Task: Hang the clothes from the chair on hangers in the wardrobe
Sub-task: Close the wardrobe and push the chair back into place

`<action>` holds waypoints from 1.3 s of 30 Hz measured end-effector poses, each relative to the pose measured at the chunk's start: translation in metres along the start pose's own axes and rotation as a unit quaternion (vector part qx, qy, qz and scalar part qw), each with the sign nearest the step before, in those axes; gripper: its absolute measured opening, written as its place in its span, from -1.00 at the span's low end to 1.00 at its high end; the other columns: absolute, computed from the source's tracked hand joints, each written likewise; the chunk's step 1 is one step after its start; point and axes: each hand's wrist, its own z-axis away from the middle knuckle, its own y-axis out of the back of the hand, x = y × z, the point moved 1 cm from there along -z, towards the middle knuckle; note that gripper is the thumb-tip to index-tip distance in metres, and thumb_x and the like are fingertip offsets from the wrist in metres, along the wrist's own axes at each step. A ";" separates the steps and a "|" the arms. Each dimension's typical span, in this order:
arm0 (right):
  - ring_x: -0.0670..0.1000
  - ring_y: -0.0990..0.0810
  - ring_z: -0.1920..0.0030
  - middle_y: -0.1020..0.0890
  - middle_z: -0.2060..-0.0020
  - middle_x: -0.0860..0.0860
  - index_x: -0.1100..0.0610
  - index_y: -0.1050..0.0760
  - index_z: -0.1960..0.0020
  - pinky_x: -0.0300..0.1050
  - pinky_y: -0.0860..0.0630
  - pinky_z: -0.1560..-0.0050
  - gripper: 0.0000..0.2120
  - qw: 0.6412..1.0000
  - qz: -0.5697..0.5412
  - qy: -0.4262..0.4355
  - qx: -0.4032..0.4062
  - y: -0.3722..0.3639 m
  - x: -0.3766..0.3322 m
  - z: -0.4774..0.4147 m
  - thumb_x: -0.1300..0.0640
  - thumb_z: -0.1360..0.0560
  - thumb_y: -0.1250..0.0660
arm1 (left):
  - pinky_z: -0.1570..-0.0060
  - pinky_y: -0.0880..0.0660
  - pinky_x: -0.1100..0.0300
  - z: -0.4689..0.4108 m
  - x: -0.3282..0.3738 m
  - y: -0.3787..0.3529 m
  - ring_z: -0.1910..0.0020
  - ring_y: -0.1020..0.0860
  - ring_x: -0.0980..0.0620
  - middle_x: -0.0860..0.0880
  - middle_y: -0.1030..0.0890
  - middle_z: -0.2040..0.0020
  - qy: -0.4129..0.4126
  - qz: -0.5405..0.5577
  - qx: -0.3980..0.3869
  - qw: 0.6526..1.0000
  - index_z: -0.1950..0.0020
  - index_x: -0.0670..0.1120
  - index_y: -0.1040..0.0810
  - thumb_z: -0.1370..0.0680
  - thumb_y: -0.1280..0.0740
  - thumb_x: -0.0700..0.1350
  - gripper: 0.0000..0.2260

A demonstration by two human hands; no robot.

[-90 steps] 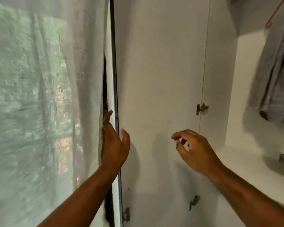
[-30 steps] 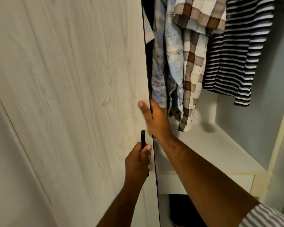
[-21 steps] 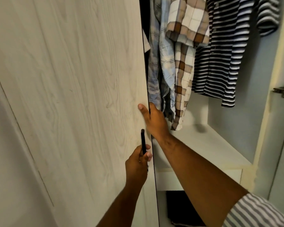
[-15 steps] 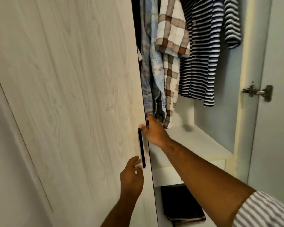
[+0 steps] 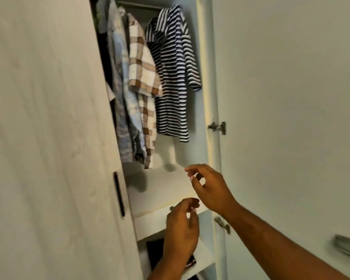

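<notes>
The left hand [image 5: 182, 225] and right hand [image 5: 210, 190] hover with fingers relaxed, grasping nothing; the unheld pale wooden wardrobe door [image 5: 49, 138] could swing onto the arms.

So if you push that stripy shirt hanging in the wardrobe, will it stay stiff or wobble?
Probably wobble: the stripy shirt hangs loose from above, with its sleeve drooping, so it looks soft and floppy. It likely swings sideways rather than falling, and seems light, being thin cloth.
</notes>
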 end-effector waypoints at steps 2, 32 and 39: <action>-0.19 -0.58 -0.01 -0.60 -0.05 -0.18 -0.03 -0.59 -0.21 -0.46 -0.44 0.03 -0.73 0.998 0.033 0.023 0.056 0.052 -0.003 0.001 0.25 -0.60 -0.30 | -0.22 -0.43 0.37 -0.002 0.039 -0.019 -0.13 -0.49 0.34 0.46 -0.47 -0.08 -0.058 0.003 -0.017 0.998 -0.10 0.40 -0.40 -0.68 -0.21 0.01 -0.78; -0.10 -0.68 0.06 -0.71 0.11 -0.13 0.09 -0.62 -0.09 -0.31 -0.58 0.14 -0.64 0.935 -0.168 -0.058 0.308 0.349 0.102 0.068 -0.10 -0.64 -0.13 | -0.56 -0.16 0.06 -0.003 0.289 -0.220 -0.59 0.02 0.27 0.28 0.04 -0.63 -0.250 0.044 -0.009 0.967 -0.64 0.16 0.01 -0.67 -0.21 0.10 -0.40; -0.11 -0.57 0.07 -0.57 0.07 -0.15 0.02 -0.47 -0.08 -0.27 -0.54 0.06 -0.71 0.960 -0.229 0.057 0.151 0.249 0.060 0.049 -0.20 -0.64 -0.19 | -0.58 -0.11 0.02 -0.003 0.253 -0.154 -0.64 0.04 0.01 0.01 0.15 -0.67 -0.328 -0.042 0.096 0.939 -0.65 -0.05 0.20 -0.69 -0.11 0.01 -0.36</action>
